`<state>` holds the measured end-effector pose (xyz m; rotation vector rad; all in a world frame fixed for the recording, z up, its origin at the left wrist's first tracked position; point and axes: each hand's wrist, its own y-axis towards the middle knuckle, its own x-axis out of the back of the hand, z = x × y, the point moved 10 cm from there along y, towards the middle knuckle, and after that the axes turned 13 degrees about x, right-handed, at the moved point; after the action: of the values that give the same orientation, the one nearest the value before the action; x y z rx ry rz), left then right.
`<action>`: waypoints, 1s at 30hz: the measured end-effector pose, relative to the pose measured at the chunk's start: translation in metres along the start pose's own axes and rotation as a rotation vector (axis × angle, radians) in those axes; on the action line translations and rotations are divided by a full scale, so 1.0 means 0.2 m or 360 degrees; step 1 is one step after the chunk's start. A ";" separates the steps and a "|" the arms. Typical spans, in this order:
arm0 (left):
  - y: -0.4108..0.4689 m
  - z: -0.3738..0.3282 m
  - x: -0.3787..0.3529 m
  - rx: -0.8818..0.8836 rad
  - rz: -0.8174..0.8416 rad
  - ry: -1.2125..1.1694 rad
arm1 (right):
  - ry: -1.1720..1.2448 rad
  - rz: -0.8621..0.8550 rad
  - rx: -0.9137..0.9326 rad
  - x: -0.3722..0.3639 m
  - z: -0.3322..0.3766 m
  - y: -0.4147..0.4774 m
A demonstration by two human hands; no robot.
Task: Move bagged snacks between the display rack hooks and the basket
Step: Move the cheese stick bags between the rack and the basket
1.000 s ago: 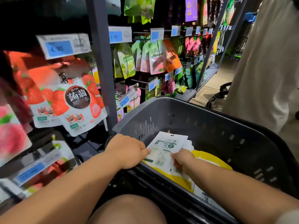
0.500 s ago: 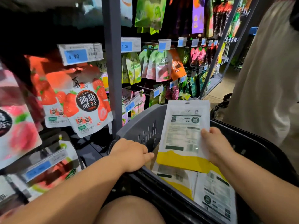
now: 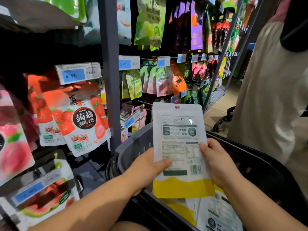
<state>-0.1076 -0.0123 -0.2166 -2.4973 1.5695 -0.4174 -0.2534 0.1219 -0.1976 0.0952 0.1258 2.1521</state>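
Low in the middle of the frame, a white-and-yellow snack bag (image 3: 180,147) stands upright above the near rim of the dark basket (image 3: 133,147), printed back toward the camera and hang hole at the top. A second ago it lay flat inside the basket under the right hand (image 3: 216,165) while the left hand (image 3: 146,170) rested on the rim. Half a second ago the right hand alone had raised it. Now the left hand has left the rim and both pinch the bag's lower edges, each thumb on the front; the fingers behind are hidden. That suggests the bag is on its way out of the basket to a hook, with its hole still to be lined up and no hook reached yet. More bags (image 3: 216,214) of the same kind lie in the basket at lower right. On the left, strawberry jelly bags (image 3: 83,127) hang under a blue price tag (image 3: 78,73) beside a grey rack post (image 3: 110,80), and rows of coloured packets run toward the upper right along a shop aisle. A person in pale clothing (image 3: 266,97) stands at the right edge.
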 end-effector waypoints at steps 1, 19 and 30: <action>0.00 0.00 0.01 -0.0031 -0.0023 -0.0056 | -0.0015 -0.0010 0.0048 0.00 0.02 0.00; -0.08 -0.04 0.05 -0.0210 -0.0148 -0.0431 | -0.0705 0.0457 0.0614 -0.34 0.03 -0.19; -0.07 -0.05 -0.11 -0.0177 0.0064 0.0066 | 0.0126 0.0553 0.0257 -0.42 -0.05 -0.15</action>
<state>-0.1064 0.0136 -0.2069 -2.5488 1.6998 -0.3889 -0.1832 0.0688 -0.2128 0.1335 0.3516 2.4905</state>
